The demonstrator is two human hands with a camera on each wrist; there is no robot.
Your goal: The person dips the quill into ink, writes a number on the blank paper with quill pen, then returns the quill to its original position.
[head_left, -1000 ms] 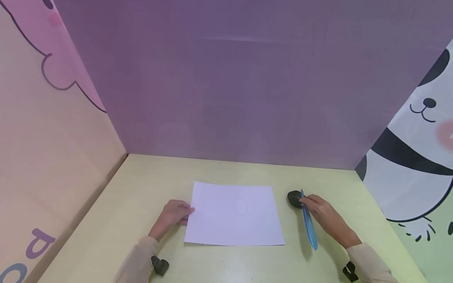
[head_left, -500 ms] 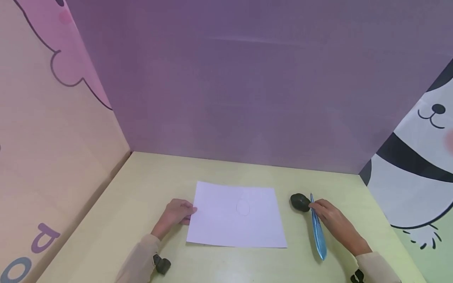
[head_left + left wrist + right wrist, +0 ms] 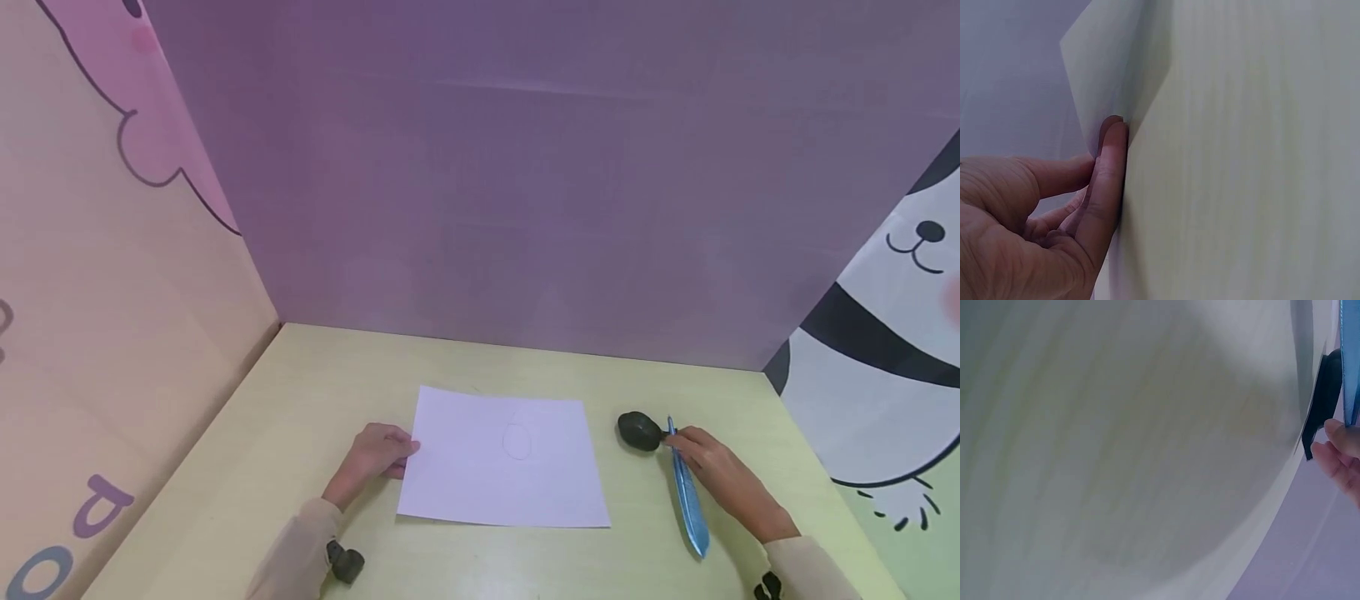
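Note:
A white sheet of paper (image 3: 502, 467) lies on the yellow-green table (image 3: 300, 400), with a faint pencil oval (image 3: 516, 440) near its middle. My left hand (image 3: 375, 454) pinches the sheet's left edge; in the left wrist view the thumb (image 3: 1107, 181) lies along that edge and the paper (image 3: 1110, 69) lifts a little. My right hand (image 3: 708, 467) grips a blue feather-shaped pen (image 3: 688, 500), whose tip is beside a dark rounded lump (image 3: 639, 431) right of the sheet. In the right wrist view the lump (image 3: 1325, 394), pen (image 3: 1350, 362) and a fingertip (image 3: 1335, 434) sit at the frame's right edge.
A purple panel (image 3: 510, 183) closes the back of the table. A pink and peach panel (image 3: 112, 250) stands on the left and a panda-print panel (image 3: 892, 350) on the right. Bare tabletop lies behind the sheet and to its left.
My right hand has slid the pen slightly right, off the dark lump. The left hand stays on the sheet's edge.

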